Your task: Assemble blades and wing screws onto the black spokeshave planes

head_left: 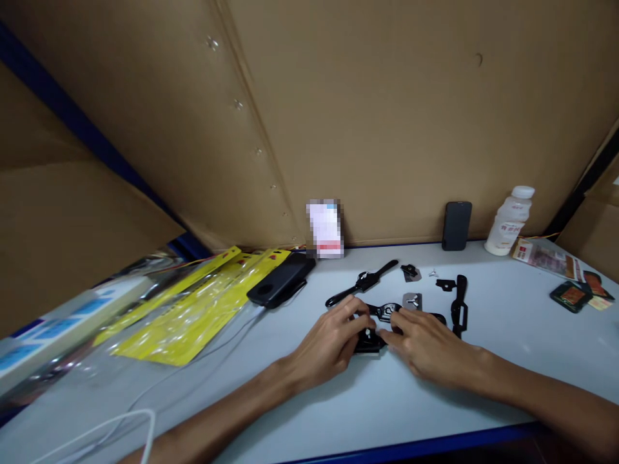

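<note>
My left hand (333, 335) is closed, its fingers on a black cap plate (370, 341) with a small screw and a pale metal edge along its front. My right hand (420, 341) meets it from the other side, fingers bent and pinched close to the plate; what its fingertips grip is hidden. Just behind my fingers lies a black spokeshave body (385, 312), partly covered by my hands. Another spokeshave body (362, 282) lies beyond, and a third (459, 303) is to the right. Near them are a blade (412, 301) with a thumbscrew and a loose cap plate (445, 284).
At the back stand a propped phone with blurred screen (325, 229), a dark phone (457, 225) and a plastic bottle (510, 220). Yellow plastic packages (193, 328), a black device (280, 280) and a white cable (149, 425) are left. Small packets (570, 296) lie right.
</note>
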Motion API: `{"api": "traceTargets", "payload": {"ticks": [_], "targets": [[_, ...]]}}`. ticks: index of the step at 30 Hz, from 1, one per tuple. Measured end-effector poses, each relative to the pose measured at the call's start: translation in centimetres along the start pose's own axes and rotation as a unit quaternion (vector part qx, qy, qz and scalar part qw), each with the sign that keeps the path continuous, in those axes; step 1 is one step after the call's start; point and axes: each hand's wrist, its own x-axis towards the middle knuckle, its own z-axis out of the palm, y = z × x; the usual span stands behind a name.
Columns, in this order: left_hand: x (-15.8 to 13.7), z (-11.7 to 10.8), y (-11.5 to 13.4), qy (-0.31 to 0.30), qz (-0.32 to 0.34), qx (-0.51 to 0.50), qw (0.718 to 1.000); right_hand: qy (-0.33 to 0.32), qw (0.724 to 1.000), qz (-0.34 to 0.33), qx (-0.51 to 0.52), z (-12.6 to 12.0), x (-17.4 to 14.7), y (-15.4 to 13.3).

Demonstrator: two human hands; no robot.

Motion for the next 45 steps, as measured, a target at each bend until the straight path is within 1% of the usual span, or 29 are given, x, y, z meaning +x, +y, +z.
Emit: {"api": "traceTargets", "payload": {"ticks": [2,6,12,23,27,33,37,39,43,45], "targets": [[0.0,0.0,0.0,0.011,-0.023,-0.012,1.000,-0.007,1.000,0.000,-0.004,-0.1,0.0,0.0],[0.1,0.1,-0.2,0.003,-0.050,-0.019,0.999,-0.013,1.000,0.001,0.000,-0.2,0.0,-0.1],[-0.1,0.4,-0.3,0.002,-0.068,-0.015,0.998,-0.025,0.999,0.014,0.016,-0.2,0.0,-0.1],[-0.3,0.6,-0.6,0.004,-0.072,-0.013,0.997,-0.011,1.000,0.007,0.018,-0.2,0.0,-0.1],[-0.2,0.4,-0.3,0.000,-0.055,-0.005,0.998,-0.007,1.000,0.016,0.021,-0.3,0.1,-0.1],[0.1,0.1,0.4,-0.008,-0.019,0.051,0.999,-0.008,1.000,0.013,0.023,-0.3,0.1,-0.2],[0.3,0.0,0.5,-0.023,0.031,0.014,0.999,-0.009,1.000,0.012,0.020,-0.1,0.1,-0.1],[0.4,0.0,0.5,-0.020,0.040,-0.008,0.999,-0.004,1.000,0.012,0.021,0.0,0.1,-0.1],[0.4,-0.3,0.7,-0.015,0.027,-0.047,0.998,-0.009,1.000,0.013,0.026,0.0,0.0,-0.1],[0.3,-0.4,0.8,-0.004,0.016,-0.050,0.999,-0.015,1.000,0.011,0.025,-0.1,0.0,-0.1]]}}
